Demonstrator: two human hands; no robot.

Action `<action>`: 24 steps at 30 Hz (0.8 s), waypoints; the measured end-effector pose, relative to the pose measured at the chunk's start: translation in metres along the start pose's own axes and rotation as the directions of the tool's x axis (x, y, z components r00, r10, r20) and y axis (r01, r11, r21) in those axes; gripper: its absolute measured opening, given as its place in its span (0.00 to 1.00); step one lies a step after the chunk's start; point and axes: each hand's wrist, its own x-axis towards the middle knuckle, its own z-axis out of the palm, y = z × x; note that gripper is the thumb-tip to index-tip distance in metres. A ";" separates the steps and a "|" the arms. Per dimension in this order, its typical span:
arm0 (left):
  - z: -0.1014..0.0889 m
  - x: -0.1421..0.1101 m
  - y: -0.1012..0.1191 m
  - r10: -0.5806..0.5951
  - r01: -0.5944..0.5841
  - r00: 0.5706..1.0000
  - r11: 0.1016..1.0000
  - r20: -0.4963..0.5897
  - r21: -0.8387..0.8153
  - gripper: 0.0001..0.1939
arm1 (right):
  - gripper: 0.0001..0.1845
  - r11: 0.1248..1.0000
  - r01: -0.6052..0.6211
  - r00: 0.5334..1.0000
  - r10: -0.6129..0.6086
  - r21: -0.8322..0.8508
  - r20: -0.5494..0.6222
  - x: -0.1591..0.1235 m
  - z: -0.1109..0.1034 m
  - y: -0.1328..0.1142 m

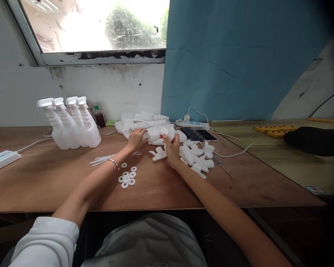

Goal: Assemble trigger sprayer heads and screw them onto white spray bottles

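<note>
My left hand [137, 139] closes around the near end of a white plastic spray bottle [155, 132] lying on its side at the front of a pile of bottles [144, 120]. In my right hand [172, 147] a white trigger sprayer head [169, 132] is pinched between thumb and fingers, close to that bottle; whether the two touch is hard to see. Several loose trigger heads [196, 155] lie right of my right hand, and one more trigger head [159, 154] sits between my hands. White ring washers [125, 179] and thin white tubes [101, 159] lie near my left forearm.
Several spray bottles [75, 129] with heads stand at the left. Behind them is a dark bottle with a green cap [99, 116]. A tablet [199, 134], a screwdriver [224, 167] and a power strip [193, 124] with cables lie right; another power strip [2, 160] is far left.
</note>
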 end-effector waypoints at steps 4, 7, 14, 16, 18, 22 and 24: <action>0.002 -0.003 -0.001 0.061 -0.061 0.998 0.997 0.014 0.043 0.22 | 0.16 0.998 0.035 0.998 -0.033 0.056 -0.047 0.002 0.001 0.000; 0.007 -0.002 0.001 0.107 -0.108 0.994 0.992 0.025 0.063 0.27 | 0.15 0.996 0.038 0.996 -0.031 0.079 -0.079 0.004 0.000 0.000; 0.010 -0.001 0.005 0.136 -0.136 0.991 0.988 0.010 0.073 0.20 | 0.15 0.993 0.043 0.995 -0.033 0.107 -0.093 0.003 0.000 -0.003; 0.003 -0.004 0.004 0.140 -0.139 0.990 0.988 -0.005 0.064 0.19 | 0.15 0.990 0.040 0.993 -0.025 0.133 -0.115 0.003 -0.001 -0.005; -0.008 -0.010 0.002 0.133 -0.131 0.991 0.990 -0.033 0.051 0.17 | 0.15 0.986 0.039 0.991 -0.017 0.164 -0.134 0.004 -0.001 -0.007; -0.039 -0.030 -0.006 0.095 -0.094 0.990 0.996 -0.108 0.009 0.16 | 0.15 0.970 0.009 0.982 0.037 0.242 -0.187 0.008 -0.003 -0.011; -0.057 -0.041 -0.015 0.003 -0.028 0.979 0.992 -0.204 -0.120 0.17 | 0.14 0.948 -0.026 0.971 0.099 0.317 -0.218 0.012 -0.005 -0.013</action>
